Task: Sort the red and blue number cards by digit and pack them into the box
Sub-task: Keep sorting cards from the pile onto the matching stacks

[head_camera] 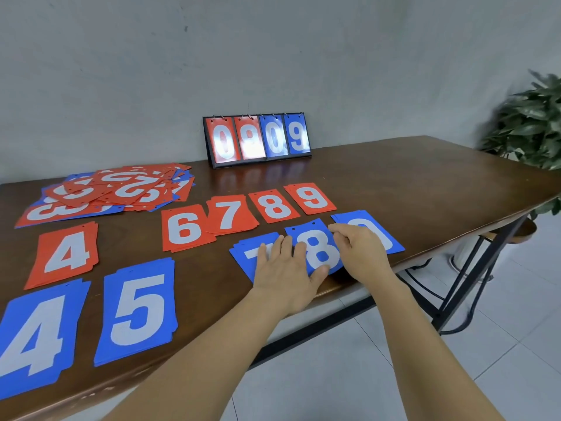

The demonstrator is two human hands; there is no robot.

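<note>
Here, at about 4 o'clock on the brown table [394,177], close to its near edge, the blue 8 card [318,253], lying between both hands. On its 9 o'clock side the left hand [282,268], spread flat with straight fingers, pressing on the blue 7 stack [243,253] and on the left margin of the 8, with the thumb against the card's lower edge. On its 3 o'clock side the right hand [362,250], fingers bent, tips touching the card's right edge; thumb hidden, so impossible to say whether pinching the card or only touching it. Partly under this hand, further toward 3 o'clock, one more blue stack [393,240], its digit half covered. Just beyond, toward 12 o'clock, a row of red stacks lying flat side by side: red 6 [185,227], red 7 [230,214], red 8 [274,206], red 9 [311,197]. At 9 o'clock of the table the red 4 [68,253]; toward 7 o'clock, near the front edge, the blue 4 [33,335] and the blue 5 [138,311]. At 10 o'clock a loose mixed pile [115,189] of red and blue cards. At 12 o'clock, standing near the wall, a flip scoreboard [258,138] with two red and two blue digits. Past the 2 o'clock corner, a green plant [531,123].
</note>
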